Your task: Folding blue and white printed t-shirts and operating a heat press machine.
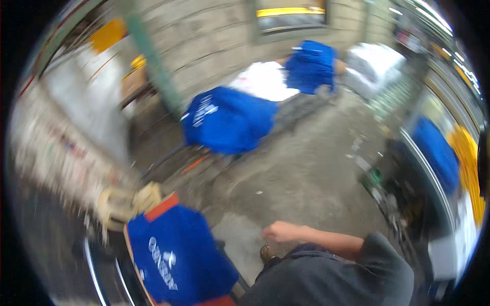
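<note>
My right hand [279,231] hangs over the floor in front of my dark shirt, its fingers curled in a loose fist; nothing shows in it. My left hand is not in view. To my left, a blue cloth piece [178,255] with white print lies flat on a board with orange-red edges [162,206]. It is the nearest thing to my right hand, but the two are apart. Motion blur softens the whole picture.
Along the block wall [204,46] lie a printed blue cloth pile [227,120], white cloth [263,80] and more blue cloth [310,66]. A white plastic-wrapped bundle [375,66] stands farther right. Blue cloth [435,153] and yellow cloth [465,168] are at the right edge.
</note>
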Demonstrator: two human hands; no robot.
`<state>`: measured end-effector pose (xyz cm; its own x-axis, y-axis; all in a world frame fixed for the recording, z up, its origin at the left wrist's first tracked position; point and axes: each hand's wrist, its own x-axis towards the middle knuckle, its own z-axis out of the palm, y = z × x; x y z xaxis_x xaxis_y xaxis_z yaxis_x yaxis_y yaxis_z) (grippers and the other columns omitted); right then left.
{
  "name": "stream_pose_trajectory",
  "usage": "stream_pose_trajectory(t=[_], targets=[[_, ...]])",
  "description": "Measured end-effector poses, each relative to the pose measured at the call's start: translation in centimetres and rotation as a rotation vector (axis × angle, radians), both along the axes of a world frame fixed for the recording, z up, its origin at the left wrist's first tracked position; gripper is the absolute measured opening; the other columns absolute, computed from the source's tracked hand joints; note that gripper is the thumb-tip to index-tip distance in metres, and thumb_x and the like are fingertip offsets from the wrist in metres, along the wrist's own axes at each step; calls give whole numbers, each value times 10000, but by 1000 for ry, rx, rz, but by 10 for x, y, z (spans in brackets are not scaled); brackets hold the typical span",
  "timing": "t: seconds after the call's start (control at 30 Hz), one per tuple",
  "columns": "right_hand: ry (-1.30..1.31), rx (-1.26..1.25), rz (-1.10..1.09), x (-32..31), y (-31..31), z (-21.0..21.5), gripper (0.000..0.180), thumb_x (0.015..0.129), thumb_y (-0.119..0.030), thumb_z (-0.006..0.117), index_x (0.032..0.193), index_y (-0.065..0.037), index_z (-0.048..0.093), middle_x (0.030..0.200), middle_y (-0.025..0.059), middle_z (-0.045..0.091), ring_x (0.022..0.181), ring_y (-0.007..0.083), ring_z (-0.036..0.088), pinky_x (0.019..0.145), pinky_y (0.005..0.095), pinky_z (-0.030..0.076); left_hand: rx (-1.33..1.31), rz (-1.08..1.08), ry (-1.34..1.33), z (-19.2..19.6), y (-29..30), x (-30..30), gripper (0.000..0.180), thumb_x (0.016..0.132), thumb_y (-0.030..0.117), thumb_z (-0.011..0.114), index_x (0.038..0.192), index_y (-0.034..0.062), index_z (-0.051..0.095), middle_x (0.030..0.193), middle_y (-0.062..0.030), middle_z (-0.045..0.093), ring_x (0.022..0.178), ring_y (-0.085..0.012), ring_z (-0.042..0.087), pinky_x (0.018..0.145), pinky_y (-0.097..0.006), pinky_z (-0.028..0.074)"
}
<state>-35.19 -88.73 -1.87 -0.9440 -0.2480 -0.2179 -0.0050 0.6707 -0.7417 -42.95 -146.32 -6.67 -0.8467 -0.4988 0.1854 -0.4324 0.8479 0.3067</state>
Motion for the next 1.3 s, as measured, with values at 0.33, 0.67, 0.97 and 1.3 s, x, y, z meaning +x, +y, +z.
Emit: stream_pose_trajectory(t=[0.33,0.67,0.97,1.3], targets=[[148,-41,-128,-17,3,36,549,801,-74,528,1335,-100,401,1301,219,416,1040,390,518,826,448,438,347,-794,-124,105,298,-56,456,879,289,587,1114,-99,550,1088,-291,570,992,-423,531,899,-425,410],[839,365,-895,121,194,49,297,580,-123,664,872,-148,618,823,127,486,898,353,486,728,459,367,946,-1971,-1294,209,592,49,95,855,39,595,941,35,554,842,40,513,785,-41,453,687,-196,365],[707,915,-1732,348,324,67,281,474,-24,655,735,-121,615,736,92,449,761,299,453,653,388,351,775,-2191,-1314,262,786,106,160,886,121,582,999,7,583,823,17,549,746,-54,486,646,-209,394],[309,1037,-2022,466,373,159,150,484,-51,700,576,-61,582,680,46,430,793,252,428,772,355,282,550,-2468,-1113,292,978,175,110,858,74,596,928,-10,609,748,-7,597,698,-59,521,621,-218,412]])
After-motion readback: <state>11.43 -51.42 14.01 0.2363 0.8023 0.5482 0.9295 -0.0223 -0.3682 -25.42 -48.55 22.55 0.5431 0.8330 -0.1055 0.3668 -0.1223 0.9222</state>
